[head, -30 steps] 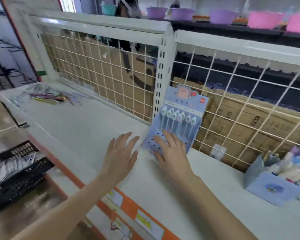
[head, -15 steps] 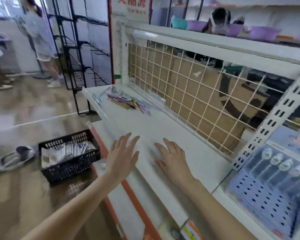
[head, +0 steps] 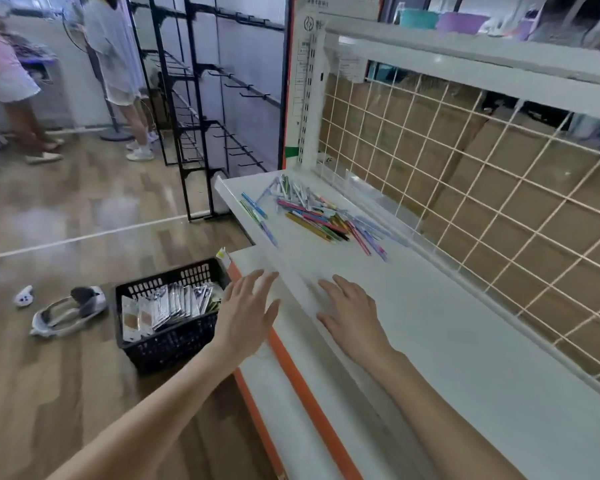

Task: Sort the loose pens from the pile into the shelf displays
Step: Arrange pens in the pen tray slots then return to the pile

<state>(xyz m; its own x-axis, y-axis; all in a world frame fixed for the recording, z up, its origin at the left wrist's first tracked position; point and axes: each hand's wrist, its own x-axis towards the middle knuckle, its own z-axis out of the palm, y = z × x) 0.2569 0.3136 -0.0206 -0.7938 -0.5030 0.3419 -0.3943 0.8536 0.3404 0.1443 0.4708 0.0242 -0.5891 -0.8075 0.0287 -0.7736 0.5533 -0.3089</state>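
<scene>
Both of my hands are in view, two in count. My left hand (head: 246, 313) hangs above the front edge of the shelf (head: 465, 341), fingers straight and spread, holding nothing. My right hand (head: 350, 315) lies palm down over the white shelf top just inside the front edge, fingers extended and slightly parted, also holding nothing; I cannot tell whether it touches the surface.

One pile of loose pens (head: 316, 216) lies at the far end of the shelf, near its far left corner and well apart from both hands. The pens overlap too much for a count; colours visible include pink, yellow, blue and white. A few separate pens (head: 257, 207) lie along the left edge beside the pile.

One wire grid panel (head: 482, 202) stands along the back edge of the shelf, with brown cardboard boxes (head: 430, 161) behind it. An orange strip (head: 291, 368) runs along the shelf front below my left hand.

On the wooden floor (head: 84, 220), one black plastic basket (head: 174, 317) holding packaged goods stands just beside the shelf front. One grey-white device (head: 66, 310) and one small white object (head: 24, 296) lie further left. One black hook rack (head: 201, 109) stands beyond the shelf end. Two people (head: 115, 57) stand at the far side of the room.
</scene>
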